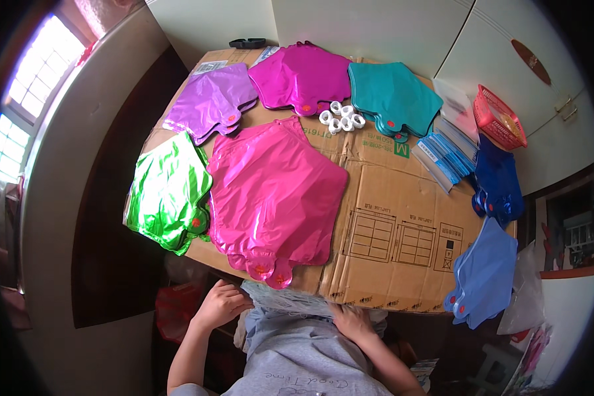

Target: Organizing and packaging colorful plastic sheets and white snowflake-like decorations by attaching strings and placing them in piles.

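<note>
My left hand (226,305) is at the front edge of the cardboard sheet (376,191), its fingers curled in. They lie beside a crinkled clear plastic bag (287,301) across my lap; what they hold, if anything, is hidden. At the bag's other side is my right hand (353,322), its fingers mostly out of sight under the cardboard's edge. Just beyond my hands lies a stack of flat pink foil balloons (277,191), round tabs toward me. Left of it are shiny green foil balloons (168,191).
Purple (211,99), magenta (300,76) and teal foil balloons (393,96) line the far side. Several small white rolls (342,117) sit between them. At right are blue flat packets (445,157), a red basket (498,119), dark blue (498,178) and light blue foil balloons (485,274).
</note>
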Action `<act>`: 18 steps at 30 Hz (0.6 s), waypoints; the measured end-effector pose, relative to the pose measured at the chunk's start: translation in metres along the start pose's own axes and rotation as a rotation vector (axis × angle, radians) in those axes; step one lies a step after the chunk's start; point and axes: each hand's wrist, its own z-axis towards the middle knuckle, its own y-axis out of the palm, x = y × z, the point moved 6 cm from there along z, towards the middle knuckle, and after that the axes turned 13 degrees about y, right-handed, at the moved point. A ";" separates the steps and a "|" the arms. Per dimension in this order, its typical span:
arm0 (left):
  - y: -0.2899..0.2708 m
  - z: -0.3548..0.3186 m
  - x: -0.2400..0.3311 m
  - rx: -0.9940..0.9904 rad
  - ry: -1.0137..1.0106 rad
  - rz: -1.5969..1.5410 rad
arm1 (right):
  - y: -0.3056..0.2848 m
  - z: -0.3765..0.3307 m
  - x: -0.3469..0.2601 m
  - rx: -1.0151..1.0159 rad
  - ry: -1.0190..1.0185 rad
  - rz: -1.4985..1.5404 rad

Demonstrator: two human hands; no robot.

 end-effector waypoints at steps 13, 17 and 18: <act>-0.023 -0.001 -0.004 0.030 -0.010 0.315 | -0.003 0.002 -0.001 -0.090 0.047 0.011; -0.033 -0.008 -0.010 0.327 -0.046 0.413 | -0.006 0.004 -0.003 -0.052 0.035 0.012; -0.035 -0.015 -0.014 0.398 -0.071 0.440 | -0.007 0.004 -0.003 -0.038 0.032 0.021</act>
